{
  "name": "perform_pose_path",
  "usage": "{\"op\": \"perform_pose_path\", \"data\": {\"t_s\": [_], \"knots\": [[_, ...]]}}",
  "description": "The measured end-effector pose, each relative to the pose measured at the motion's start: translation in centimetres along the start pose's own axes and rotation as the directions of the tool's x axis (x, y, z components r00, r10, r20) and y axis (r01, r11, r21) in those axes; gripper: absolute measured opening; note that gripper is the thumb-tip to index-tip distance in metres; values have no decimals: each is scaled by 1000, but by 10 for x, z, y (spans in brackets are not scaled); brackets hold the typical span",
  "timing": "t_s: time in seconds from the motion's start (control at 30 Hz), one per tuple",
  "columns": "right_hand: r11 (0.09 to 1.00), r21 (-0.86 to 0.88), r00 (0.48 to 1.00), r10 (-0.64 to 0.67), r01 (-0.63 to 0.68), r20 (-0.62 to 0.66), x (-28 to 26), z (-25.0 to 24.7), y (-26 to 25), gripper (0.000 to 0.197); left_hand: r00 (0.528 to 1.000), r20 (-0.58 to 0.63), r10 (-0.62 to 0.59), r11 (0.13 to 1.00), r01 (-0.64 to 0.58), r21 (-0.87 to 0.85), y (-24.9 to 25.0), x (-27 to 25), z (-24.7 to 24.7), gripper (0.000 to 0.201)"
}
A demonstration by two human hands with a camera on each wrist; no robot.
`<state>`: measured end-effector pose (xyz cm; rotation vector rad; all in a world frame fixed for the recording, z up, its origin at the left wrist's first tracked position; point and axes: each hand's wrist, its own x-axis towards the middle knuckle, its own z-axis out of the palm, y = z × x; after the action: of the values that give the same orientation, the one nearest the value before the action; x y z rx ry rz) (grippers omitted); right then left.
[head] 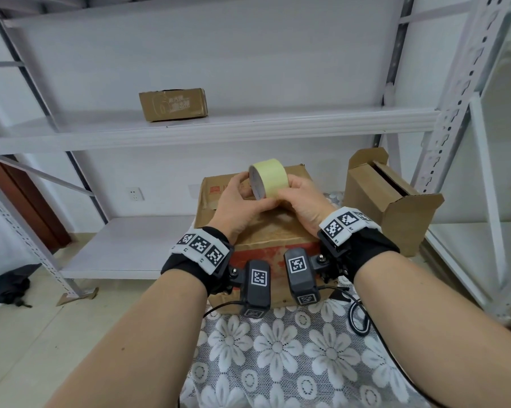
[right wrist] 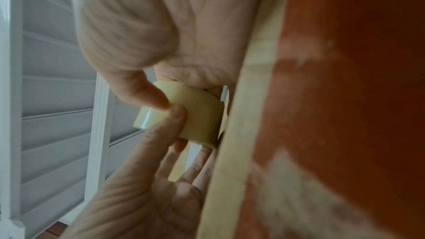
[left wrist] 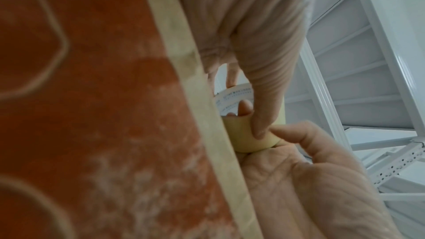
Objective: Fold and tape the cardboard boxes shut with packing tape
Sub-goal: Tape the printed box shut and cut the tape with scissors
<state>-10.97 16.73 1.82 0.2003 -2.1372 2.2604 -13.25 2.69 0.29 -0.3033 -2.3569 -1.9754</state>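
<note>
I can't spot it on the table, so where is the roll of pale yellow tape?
In the head view, the pale yellow tape roll is mid-frame, gripped by both hands above the large brown cardboard box.

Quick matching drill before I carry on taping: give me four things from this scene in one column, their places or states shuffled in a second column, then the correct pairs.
Things:
1. tape roll
2. small box
3. open box
4. large box

Places or states:
A. on the upper shelf, closed
B. gripped by the left hand and right hand
C. right of the large box, flaps open
D. on the floral cloth under the hands

Pairs: 1-B, 2-A, 3-C, 4-D
</note>
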Motion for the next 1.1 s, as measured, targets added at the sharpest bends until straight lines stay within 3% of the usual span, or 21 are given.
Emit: {"op": "perform_pose_path", "data": {"t_s": [0.13, 0.3, 0.4, 0.5, 0.7, 0.83, 1.1], "knots": [[999, 44, 998, 20, -17, -58, 3, 1, -1, 5, 1000, 0, 8, 999, -8, 33, 2, -1, 2, 92], [999, 43, 999, 12, -11, -37, 3, -1, 2, 26, 999, -6, 37, 999, -37, 20, 2, -1, 1, 97], [997, 76, 997, 21, -16, -68, 6, -1, 1, 18, 999, 8, 38, 999, -38, 9, 2, 0, 1, 97], [997, 78, 996, 34, -28, -77, 8, -2, 2, 30, 998, 37, 41, 999, -42, 19, 0, 0, 1, 94], [999, 25, 996, 22, -20, -82, 10, -3, 4, 27, 1000, 6, 19, 1000, -19, -2, 0, 1, 0, 93], [999, 23, 992, 48, -45, -114, 11, -2, 4, 46, 997, 60, 52, 999, -52, 1, 1, -1, 0, 103], [998, 63, 999, -26, 29, -48, 8, -3, 8, 19, 997, 51, 59, 998, -59, 9, 0, -2, 2, 101]]}}
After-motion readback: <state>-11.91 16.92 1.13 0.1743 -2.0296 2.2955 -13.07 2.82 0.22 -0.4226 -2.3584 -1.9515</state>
